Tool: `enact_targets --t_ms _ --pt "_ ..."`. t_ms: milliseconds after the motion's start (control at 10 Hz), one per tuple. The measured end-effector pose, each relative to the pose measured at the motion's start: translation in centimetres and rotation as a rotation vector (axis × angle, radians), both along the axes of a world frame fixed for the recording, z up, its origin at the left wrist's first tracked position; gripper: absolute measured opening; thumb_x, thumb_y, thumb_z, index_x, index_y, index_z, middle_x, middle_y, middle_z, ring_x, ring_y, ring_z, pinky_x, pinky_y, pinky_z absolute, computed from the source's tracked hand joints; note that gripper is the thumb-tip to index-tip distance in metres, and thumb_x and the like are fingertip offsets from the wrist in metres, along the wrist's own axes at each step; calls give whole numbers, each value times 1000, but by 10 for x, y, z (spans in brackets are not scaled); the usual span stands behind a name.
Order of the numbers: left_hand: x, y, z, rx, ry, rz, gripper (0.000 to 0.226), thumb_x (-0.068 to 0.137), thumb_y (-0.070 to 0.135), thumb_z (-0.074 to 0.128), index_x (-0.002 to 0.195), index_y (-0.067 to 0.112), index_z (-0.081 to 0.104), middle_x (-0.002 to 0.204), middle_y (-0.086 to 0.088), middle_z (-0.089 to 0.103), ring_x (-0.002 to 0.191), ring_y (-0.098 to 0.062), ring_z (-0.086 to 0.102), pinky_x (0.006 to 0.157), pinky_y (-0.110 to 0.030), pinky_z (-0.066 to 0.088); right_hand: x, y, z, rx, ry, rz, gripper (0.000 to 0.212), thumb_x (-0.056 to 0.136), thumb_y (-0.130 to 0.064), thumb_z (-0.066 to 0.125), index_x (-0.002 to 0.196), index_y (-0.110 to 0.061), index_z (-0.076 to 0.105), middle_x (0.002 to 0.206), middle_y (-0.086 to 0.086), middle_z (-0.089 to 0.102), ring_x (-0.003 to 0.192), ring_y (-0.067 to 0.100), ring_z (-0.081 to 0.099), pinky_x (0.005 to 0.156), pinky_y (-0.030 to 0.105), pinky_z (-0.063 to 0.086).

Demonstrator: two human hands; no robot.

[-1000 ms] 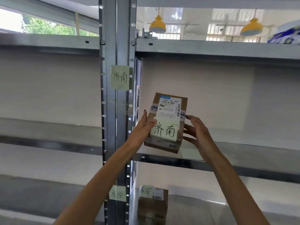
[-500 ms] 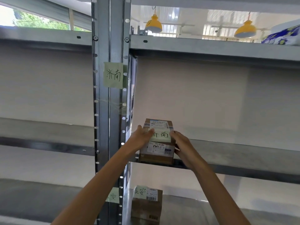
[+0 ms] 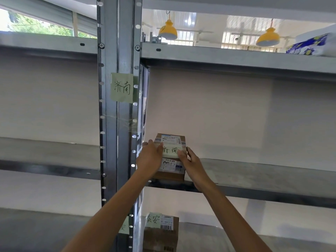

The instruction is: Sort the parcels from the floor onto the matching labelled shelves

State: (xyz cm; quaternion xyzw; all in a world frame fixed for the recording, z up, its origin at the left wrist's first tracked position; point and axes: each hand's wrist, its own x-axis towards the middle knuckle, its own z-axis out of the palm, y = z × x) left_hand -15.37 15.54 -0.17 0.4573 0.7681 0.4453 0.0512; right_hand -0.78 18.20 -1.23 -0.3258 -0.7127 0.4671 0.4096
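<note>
At the far left a window is showing green leaves above the top shelf of the left bay; to its right the grey steel upright is running from top to bottom, and a pale green shelf label with handwritten characters is sticking to it above the middle level; low on the same upright a second green label is peeking out from behind the left forearm. Just right of the upright the left hand is lying flat against the left side of the parcel, its fingers held together and reaching over the top near edge; the parcel, a brown cardboard box, is sitting on the middle shelf at its left end, close to the near edge, and a green note on its top is bearing the same characters as the shelf label. The right hand is pressing on the parcel's right side, its fingers together and resting on the note. Below, on the lower shelf, a second parcel is standing with its own green note. Further right, two yellow lamps are hanging beyond the top shelf, and at the far right a blue and white package is lying on that shelf.
</note>
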Motion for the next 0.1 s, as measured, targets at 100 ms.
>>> enact_targets --t_ms 100 --pt "12 -8 3 133 235 76 44 98 36 34 137 14 38 147 -8 35 130 -28 42 97 -46 48 9 -8 5 63 -73 -133 56 95 -45 39 145 -21 28 144 -2 39 127 17 45 94 18 40"
